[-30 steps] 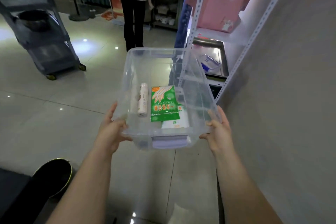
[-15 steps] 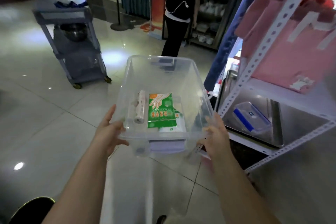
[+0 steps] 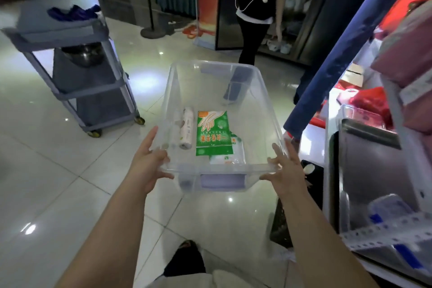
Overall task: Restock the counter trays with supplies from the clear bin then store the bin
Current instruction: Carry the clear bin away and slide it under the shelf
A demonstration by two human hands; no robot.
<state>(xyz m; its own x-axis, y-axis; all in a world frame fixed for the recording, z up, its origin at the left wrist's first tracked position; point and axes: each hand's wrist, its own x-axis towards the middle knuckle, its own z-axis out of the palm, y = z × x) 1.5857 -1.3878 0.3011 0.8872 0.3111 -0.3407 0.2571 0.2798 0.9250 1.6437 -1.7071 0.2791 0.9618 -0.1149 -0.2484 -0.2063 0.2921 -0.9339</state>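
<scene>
I carry a clear plastic bin (image 3: 261,100) in front of me above the tiled floor. My left hand (image 3: 149,161) grips its near left corner and my right hand (image 3: 284,166) grips its near right corner. On the bin's bottom lie a green packet of disposable gloves (image 3: 212,133), a white roll (image 3: 186,131) to its left, and a white packet (image 3: 228,159) partly under the green one.
A grey three-tier cart (image 3: 77,58) on wheels stands at the left. A person (image 3: 256,9) stands ahead near dark shelving. A metal rack (image 3: 383,236) at the right holds a steel tray (image 3: 367,166), a blue-lidded box (image 3: 392,210) and pink bags (image 3: 404,54).
The view has swung left, away from the grey wall; the rack now sits at my right and the cart is nearer. Both hands keep their grip on the bin.
</scene>
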